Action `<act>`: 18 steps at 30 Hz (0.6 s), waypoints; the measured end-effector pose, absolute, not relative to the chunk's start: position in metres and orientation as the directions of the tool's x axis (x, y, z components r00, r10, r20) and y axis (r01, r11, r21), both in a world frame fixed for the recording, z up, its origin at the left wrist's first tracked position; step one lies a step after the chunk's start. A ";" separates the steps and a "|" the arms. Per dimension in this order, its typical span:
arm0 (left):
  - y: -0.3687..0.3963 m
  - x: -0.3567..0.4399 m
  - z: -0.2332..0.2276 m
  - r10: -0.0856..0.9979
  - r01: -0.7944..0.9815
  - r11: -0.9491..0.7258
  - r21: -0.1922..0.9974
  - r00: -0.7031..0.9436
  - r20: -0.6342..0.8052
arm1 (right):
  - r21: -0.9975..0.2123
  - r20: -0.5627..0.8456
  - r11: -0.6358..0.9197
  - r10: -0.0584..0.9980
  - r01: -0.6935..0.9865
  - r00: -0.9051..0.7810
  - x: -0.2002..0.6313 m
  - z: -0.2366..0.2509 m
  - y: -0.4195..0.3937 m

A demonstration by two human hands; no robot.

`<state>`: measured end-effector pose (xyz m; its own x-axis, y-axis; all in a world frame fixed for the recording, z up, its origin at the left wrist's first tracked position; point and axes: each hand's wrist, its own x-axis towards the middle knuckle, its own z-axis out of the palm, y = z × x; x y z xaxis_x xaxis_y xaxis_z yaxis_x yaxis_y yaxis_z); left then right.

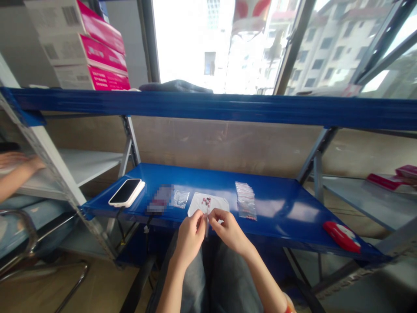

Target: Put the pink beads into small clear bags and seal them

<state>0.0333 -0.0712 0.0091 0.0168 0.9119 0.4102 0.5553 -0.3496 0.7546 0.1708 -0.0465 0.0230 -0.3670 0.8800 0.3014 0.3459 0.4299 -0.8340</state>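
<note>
My left hand and my right hand meet at the front edge of the blue shelf, fingertips pinched close together. Between them hangs a narrow, see-through piece that looks like a small clear plastic bag; my fingers cover most of it. Just beyond lies a white sheet bearing several tiny dark red and black pieces. On its right, small clear bags lie overlapped in a row, with reddish bits at the near end. Left of the sheet is a flat clear bag.
A white-framed phone and a blurred-out item lie to the left. A red pouch sits near the right corner. An upper blue beam crosses ahead, with pink-and-white boxes above. Another person's arm shows at far left.
</note>
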 end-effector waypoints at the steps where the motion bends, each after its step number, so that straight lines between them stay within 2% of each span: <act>1: -0.071 0.034 0.009 0.899 0.643 -0.340 0.687 0.006 0.439 | -0.785 0.325 0.460 0.876 0.414 -0.357 0.171 0.024 -0.047; 4: -0.070 0.033 0.008 0.851 0.827 -0.264 0.497 -0.044 0.524 | -0.638 0.362 0.473 0.881 0.608 -0.306 0.168 0.029 -0.048; 7: -0.068 0.030 0.006 0.809 0.885 -0.203 0.418 -0.089 0.582 | -0.531 0.392 0.440 0.885 0.725 -0.250 0.164 0.031 -0.048; 13: -0.066 0.030 0.005 0.813 0.824 -0.230 0.517 -0.130 0.568 | -0.515 0.484 0.440 0.858 0.736 -0.174 0.158 0.029 -0.045; 15: -0.066 0.030 0.003 0.810 0.795 -0.250 0.552 -0.140 0.569 | -0.502 0.485 0.483 0.844 0.717 -0.229 0.158 0.028 -0.044; 18: -0.065 0.031 0.000 0.819 0.730 -0.295 0.617 -0.140 0.557 | -0.536 0.400 0.506 0.857 0.676 -0.324 0.160 0.026 -0.040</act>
